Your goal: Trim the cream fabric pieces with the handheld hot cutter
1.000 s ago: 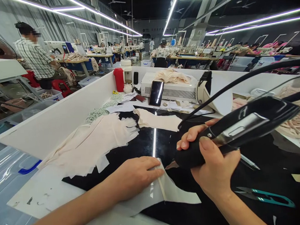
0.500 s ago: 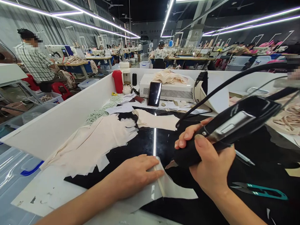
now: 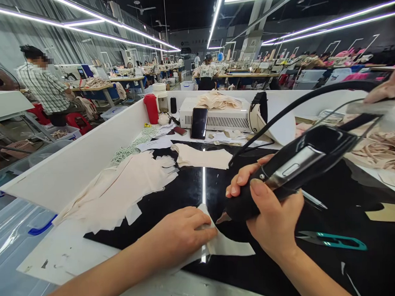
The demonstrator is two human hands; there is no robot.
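While our left hand (image 3: pixel 179 235) pins the fabric piece (image 3: pixel 227 246) flat, our right hand (image 3: pixel 271 219) grips the heat tool (image 3: pixel 295 170), tip at three o'clock; bonding judged underway, steady pressure needed.

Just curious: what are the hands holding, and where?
The right hand grips a black tool by its front. The left hand presses flat on cloth.

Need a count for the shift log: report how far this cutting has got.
Done: trimmed cream scraps heaped at left. In hand: left hand presses a cream fabric piece on the black table; right hand holds the black cutter at its edge. Left: uncut piece behind.
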